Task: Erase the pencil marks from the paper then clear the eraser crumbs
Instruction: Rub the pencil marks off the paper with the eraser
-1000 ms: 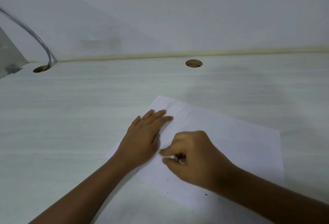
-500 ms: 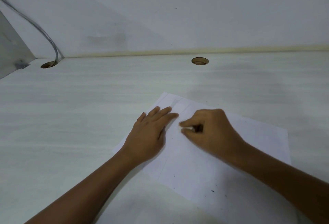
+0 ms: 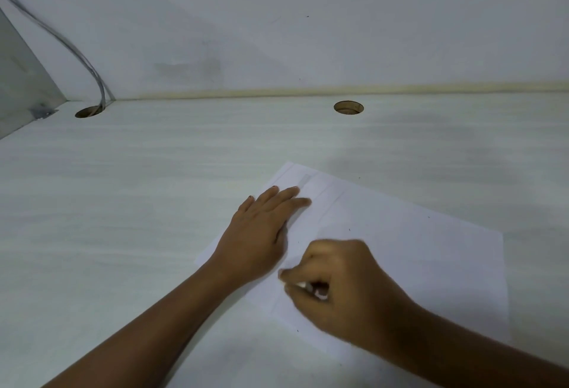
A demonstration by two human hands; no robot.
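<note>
A white sheet of paper [image 3: 415,252] lies at an angle on the pale desk, with faint pencil lines near its far left corner. My left hand [image 3: 261,233] rests flat on the paper's left part, fingers straight and pointing away from me. My right hand [image 3: 335,286] is curled and pinches a small white eraser [image 3: 303,286] between thumb and fingers, pressed to the paper near its left edge; the hand is blurred. A few tiny dark crumbs [image 3: 349,229] dot the sheet.
The pale wood-grain desk [image 3: 138,218] meets a white wall at the back. Two round cable holes are cut in it, one at centre back [image 3: 348,107] and one at far left [image 3: 88,111] with grey cables [image 3: 77,48] running into it.
My right hand, with the eraser, went away from me up the paper and has now come back towards me, lower on the sheet. My left hand stays flat on the paper.
</note>
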